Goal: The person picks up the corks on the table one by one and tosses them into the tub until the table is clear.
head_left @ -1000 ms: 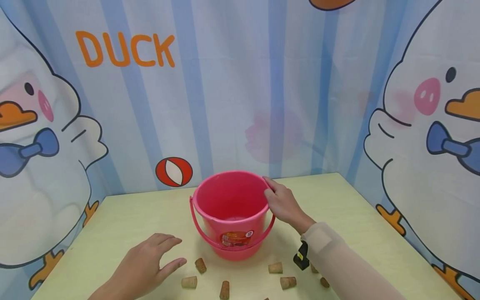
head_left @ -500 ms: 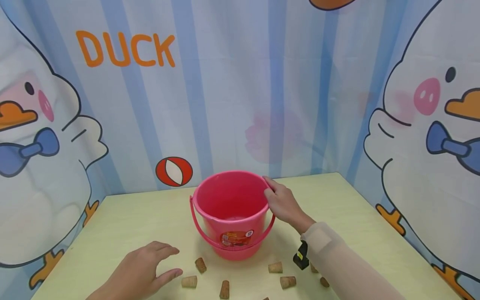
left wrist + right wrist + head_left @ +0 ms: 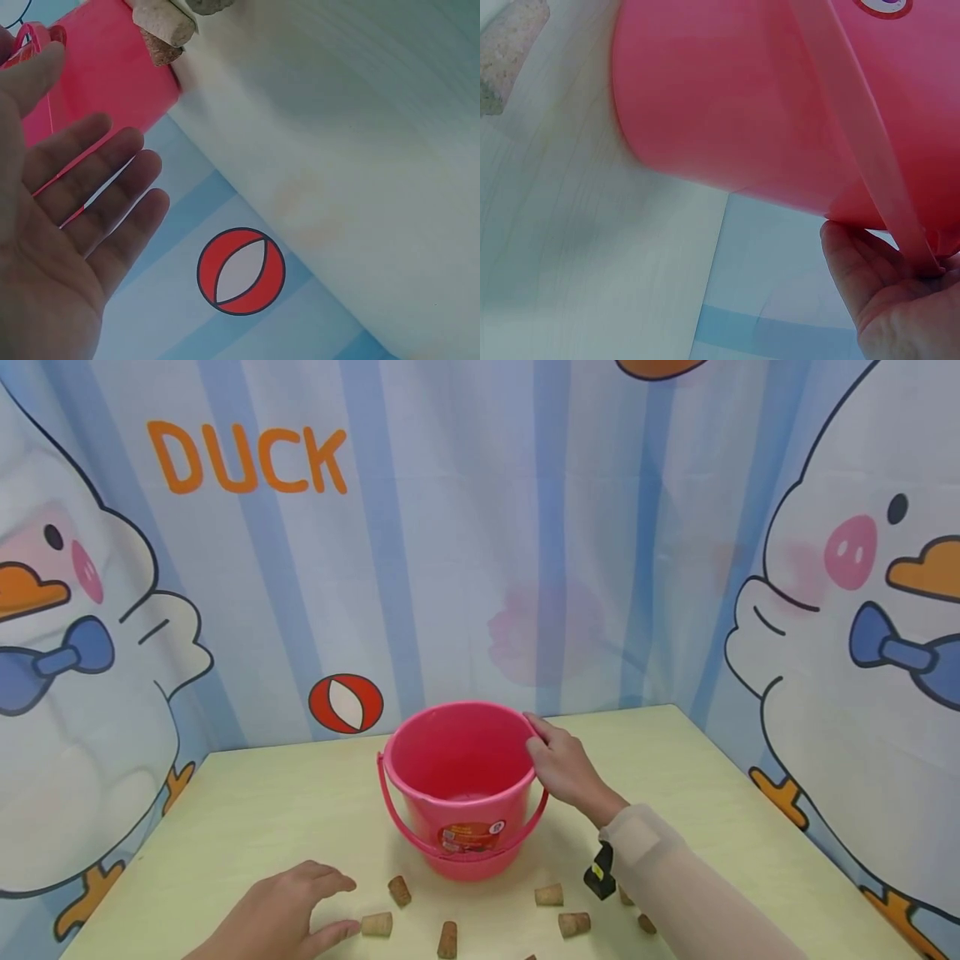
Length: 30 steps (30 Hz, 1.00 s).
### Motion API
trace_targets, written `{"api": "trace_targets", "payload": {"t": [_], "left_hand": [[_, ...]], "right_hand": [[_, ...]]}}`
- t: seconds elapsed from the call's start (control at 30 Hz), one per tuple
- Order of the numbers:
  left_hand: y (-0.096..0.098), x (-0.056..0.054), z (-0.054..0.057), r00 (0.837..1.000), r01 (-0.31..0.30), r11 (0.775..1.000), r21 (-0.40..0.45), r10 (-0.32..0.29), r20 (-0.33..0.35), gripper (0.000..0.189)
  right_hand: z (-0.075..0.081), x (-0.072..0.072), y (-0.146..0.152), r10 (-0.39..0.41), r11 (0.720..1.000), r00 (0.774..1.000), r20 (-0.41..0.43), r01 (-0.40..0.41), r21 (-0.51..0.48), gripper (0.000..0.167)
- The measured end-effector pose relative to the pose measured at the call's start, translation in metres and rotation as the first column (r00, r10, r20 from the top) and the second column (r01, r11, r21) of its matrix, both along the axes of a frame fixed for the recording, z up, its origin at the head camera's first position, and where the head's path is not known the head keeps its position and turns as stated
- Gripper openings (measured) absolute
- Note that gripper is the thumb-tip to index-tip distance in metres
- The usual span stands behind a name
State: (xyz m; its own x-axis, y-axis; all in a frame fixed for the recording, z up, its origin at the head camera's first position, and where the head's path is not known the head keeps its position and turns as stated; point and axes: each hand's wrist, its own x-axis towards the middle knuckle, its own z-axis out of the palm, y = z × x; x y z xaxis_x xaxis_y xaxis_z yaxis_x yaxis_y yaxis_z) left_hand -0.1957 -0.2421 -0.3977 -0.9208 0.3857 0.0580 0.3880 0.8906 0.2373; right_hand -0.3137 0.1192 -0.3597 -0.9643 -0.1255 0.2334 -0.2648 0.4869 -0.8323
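Note:
A pink bucket (image 3: 427,814) stands upright on the table, its handle hanging down at the front below the rim. My right hand (image 3: 567,770) grips the bucket's right rim; in the right wrist view its fingers (image 3: 847,259) lie against the side by the handle's end. To the left, my left hand (image 3: 281,910) is low over the table with fingers spread and nothing in them. Its thumb tip is right at a pale cork (image 3: 377,925). A darker cork (image 3: 400,891) lies just beyond it, and another cork (image 3: 447,941) is in front of the bucket.
More corks lie right of centre, including a pale one (image 3: 549,895) and a two-toned one (image 3: 574,924); several are partly hidden by the right sleeve (image 3: 682,877). A duck-print curtain (image 3: 450,527) encloses the pale yellow table (image 3: 300,785) at the back and sides.
My left hand has come down and closer to the front, its thumb reaching the pale cork. The right hand and the bucket have stayed put.

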Motion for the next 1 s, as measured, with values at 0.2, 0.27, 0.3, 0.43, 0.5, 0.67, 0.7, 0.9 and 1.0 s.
{"api": "trace_targets", "payload": {"t": [0.2,0.27,0.3,0.43,0.5,0.67,0.7,0.9,1.0], "left_hand": [[0.000,-0.002,0.000,0.993,-0.032,0.999,0.013,0.030,0.114,0.043],[0.000,-0.002,0.000,0.988,-0.041,0.999,0.023,0.037,0.153,0.041],[-0.001,-0.003,0.000,0.985,-0.039,0.999,0.027,0.034,0.167,0.040],[-0.003,-0.002,-0.001,0.969,-0.028,0.998,0.048,0.016,0.245,0.036],[-0.004,-0.002,-0.001,0.957,-0.029,0.999,0.046,0.014,0.289,0.039],[-0.006,-0.004,-0.004,0.931,-0.026,0.999,0.021,0.016,0.365,0.045],[-0.005,-0.004,-0.005,0.926,-0.027,0.999,0.019,0.018,0.377,0.044],[-0.005,-0.005,-0.009,0.915,-0.008,1.000,-0.021,0.016,0.403,0.026],[-0.006,-0.005,-0.011,0.916,0.005,0.999,-0.043,0.013,0.401,0.021]], "right_hand": [[0.000,0.000,0.001,0.003,1.000,1.000,-0.008,-0.003,0.010,0.058],[0.000,0.000,0.002,0.004,1.000,1.000,-0.009,-0.004,0.011,0.058],[0.000,0.000,0.002,0.005,1.000,1.000,-0.009,-0.005,0.010,0.058],[0.000,0.000,0.002,0.005,1.000,1.000,-0.009,-0.005,0.009,0.057],[0.001,0.000,0.002,0.006,1.000,1.000,-0.008,-0.006,0.008,0.057],[0.000,0.000,0.002,0.005,1.000,1.000,-0.003,-0.005,0.005,0.058],[0.000,-0.001,0.002,0.004,1.000,1.000,-0.002,-0.004,0.004,0.058],[0.000,0.000,0.002,0.000,1.000,1.000,-0.003,0.000,0.010,0.058],[0.000,-0.001,0.002,-0.002,1.000,1.000,-0.004,0.002,0.010,0.058]]}}
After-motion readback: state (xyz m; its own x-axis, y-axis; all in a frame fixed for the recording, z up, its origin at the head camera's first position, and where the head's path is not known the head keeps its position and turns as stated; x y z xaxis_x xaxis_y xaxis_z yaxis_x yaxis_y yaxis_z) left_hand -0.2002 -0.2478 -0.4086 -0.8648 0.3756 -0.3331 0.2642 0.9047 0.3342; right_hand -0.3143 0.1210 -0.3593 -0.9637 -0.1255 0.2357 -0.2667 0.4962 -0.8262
